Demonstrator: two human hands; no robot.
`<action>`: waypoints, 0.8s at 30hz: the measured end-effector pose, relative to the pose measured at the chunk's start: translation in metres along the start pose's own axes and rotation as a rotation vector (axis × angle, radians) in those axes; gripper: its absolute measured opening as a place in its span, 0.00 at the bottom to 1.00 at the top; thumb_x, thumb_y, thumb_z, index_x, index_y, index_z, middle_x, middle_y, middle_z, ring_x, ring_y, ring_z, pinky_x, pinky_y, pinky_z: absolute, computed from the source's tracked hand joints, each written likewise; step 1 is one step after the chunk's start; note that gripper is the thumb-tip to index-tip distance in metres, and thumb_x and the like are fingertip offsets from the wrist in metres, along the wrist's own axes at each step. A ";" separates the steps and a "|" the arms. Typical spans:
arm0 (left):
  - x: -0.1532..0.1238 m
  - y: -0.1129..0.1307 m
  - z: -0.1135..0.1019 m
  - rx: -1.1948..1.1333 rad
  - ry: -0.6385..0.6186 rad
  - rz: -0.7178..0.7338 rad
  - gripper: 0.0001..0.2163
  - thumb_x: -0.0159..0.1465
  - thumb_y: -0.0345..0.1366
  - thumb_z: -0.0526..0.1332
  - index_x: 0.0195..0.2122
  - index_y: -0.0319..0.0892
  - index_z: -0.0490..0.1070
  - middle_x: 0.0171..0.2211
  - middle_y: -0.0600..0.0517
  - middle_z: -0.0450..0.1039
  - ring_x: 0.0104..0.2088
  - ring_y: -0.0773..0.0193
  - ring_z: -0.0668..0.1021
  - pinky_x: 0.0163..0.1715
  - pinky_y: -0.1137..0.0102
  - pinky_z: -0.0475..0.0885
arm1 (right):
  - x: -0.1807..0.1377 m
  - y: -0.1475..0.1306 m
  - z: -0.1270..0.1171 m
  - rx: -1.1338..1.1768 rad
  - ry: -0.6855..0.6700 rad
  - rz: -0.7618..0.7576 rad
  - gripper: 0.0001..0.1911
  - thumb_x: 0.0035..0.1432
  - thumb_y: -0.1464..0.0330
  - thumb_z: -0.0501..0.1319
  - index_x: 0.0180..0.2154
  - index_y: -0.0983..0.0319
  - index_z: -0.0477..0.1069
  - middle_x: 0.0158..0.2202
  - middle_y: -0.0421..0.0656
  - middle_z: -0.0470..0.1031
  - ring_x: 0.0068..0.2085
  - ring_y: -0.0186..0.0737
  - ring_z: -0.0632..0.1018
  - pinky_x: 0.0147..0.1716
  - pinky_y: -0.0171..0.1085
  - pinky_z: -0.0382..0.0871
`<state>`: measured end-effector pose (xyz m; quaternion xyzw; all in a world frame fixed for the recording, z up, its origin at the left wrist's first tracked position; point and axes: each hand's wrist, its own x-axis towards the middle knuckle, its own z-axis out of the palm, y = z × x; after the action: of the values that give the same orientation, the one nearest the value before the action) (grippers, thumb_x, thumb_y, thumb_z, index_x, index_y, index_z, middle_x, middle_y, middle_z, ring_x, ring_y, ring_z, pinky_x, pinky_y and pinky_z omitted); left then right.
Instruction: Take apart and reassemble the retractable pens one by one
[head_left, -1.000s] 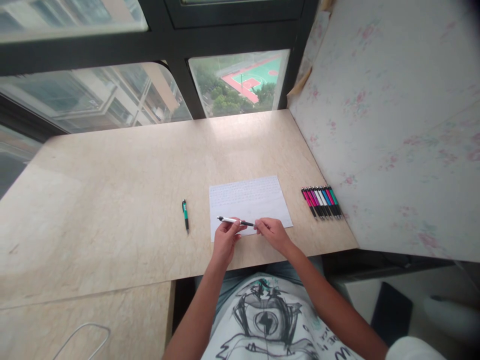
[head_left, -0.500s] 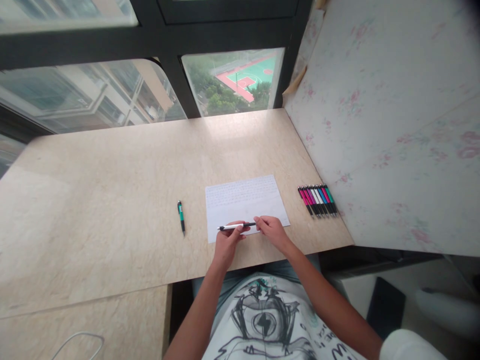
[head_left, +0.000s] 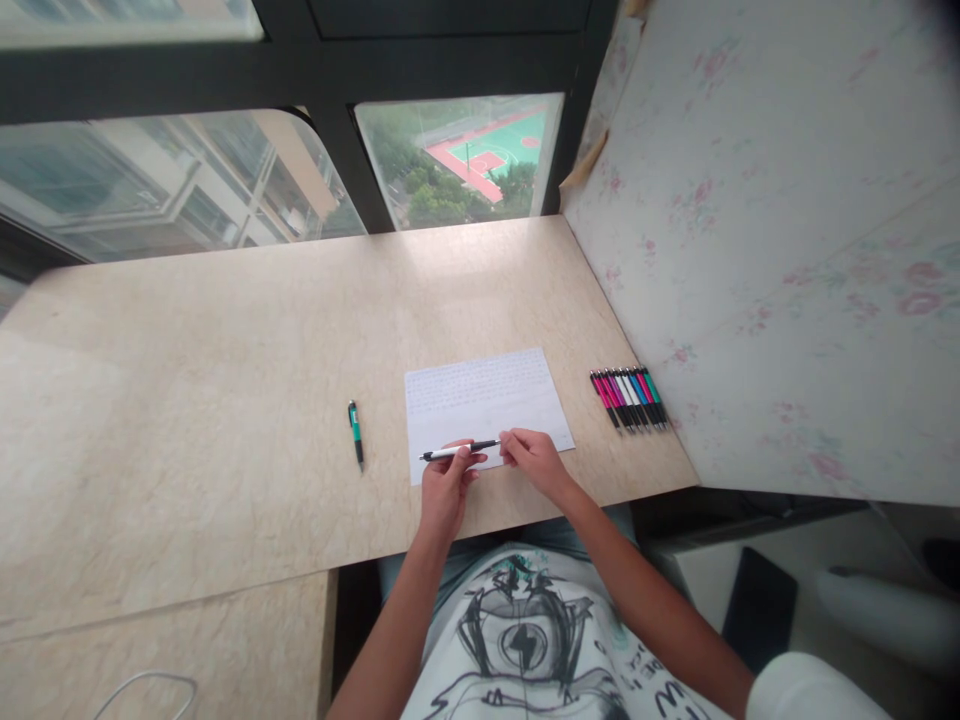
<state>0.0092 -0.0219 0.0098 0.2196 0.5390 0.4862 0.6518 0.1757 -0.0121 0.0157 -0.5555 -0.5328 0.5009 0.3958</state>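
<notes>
My left hand (head_left: pixel 447 490) is closed around a white pen (head_left: pixel 448 452) with a black grip, held almost level above the lower part of a sheet of paper (head_left: pixel 480 400). The pen's front end points right, to the fingers of my right hand (head_left: pixel 534 462). Those fingers are pinched together right at the pen's tip; what lies between them is hidden. Lines of handwriting fill the upper part of the sheet. Left of the paper, a green pen (head_left: pixel 355 436) with a black grip lies on the table.
Several coloured pens (head_left: pixel 628 400) lie side by side in a row on the table (head_left: pixel 225 400), right of the paper, near the flowered wall (head_left: pixel 765 250). Dark-framed windows (head_left: pixel 457 160) stand at the back. A thin pale cable (head_left: pixel 150 675) lies at the lower left.
The whole view has shifted slightly left. My right fingers have slid a little off the pen's front, so its pale tip now shows. My left hand keeps its hold on the pen.
</notes>
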 end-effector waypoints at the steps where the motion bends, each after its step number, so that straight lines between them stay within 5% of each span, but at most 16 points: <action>1: -0.001 0.001 0.000 -0.001 0.004 0.003 0.17 0.53 0.44 0.70 0.38 0.39 0.75 0.38 0.46 0.78 0.34 0.62 0.81 0.25 0.75 0.68 | 0.000 0.000 0.000 -0.011 -0.014 0.007 0.20 0.64 0.58 0.53 0.25 0.61 0.71 0.20 0.38 0.70 0.24 0.33 0.71 0.27 0.33 0.64; 8: -0.001 0.004 -0.001 -0.010 0.011 0.015 0.18 0.53 0.45 0.69 0.39 0.38 0.75 0.34 0.47 0.78 0.31 0.63 0.81 0.25 0.75 0.69 | 0.002 -0.006 -0.004 0.005 -0.029 -0.056 0.10 0.56 0.63 0.62 0.38 0.60 0.75 0.37 0.42 0.77 0.34 0.36 0.76 0.28 0.32 0.66; 13: -0.002 0.004 0.003 -0.045 0.006 -0.020 0.17 0.52 0.43 0.71 0.37 0.37 0.75 0.34 0.47 0.78 0.31 0.64 0.81 0.25 0.75 0.68 | 0.004 -0.004 -0.001 0.092 -0.044 -0.011 0.12 0.61 0.61 0.57 0.32 0.61 0.73 0.25 0.40 0.73 0.27 0.35 0.74 0.24 0.31 0.66; 19: -0.001 0.006 0.003 -0.179 0.089 0.011 0.16 0.52 0.41 0.72 0.38 0.37 0.75 0.32 0.50 0.78 0.30 0.68 0.80 0.26 0.77 0.69 | 0.004 -0.003 -0.006 -0.003 0.076 -0.113 0.07 0.56 0.64 0.63 0.34 0.61 0.74 0.34 0.43 0.77 0.36 0.39 0.77 0.31 0.34 0.70; 24: 0.001 0.011 -0.003 -0.232 0.093 0.013 0.15 0.52 0.40 0.72 0.37 0.37 0.75 0.32 0.50 0.78 0.30 0.68 0.80 0.26 0.78 0.69 | 0.012 0.002 -0.010 -0.231 0.141 -0.152 0.06 0.58 0.66 0.60 0.32 0.60 0.74 0.32 0.43 0.77 0.32 0.38 0.75 0.33 0.36 0.69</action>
<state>0.0025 -0.0174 0.0172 0.1233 0.5073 0.5593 0.6439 0.1850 0.0008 0.0139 -0.5891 -0.5983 0.3646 0.4025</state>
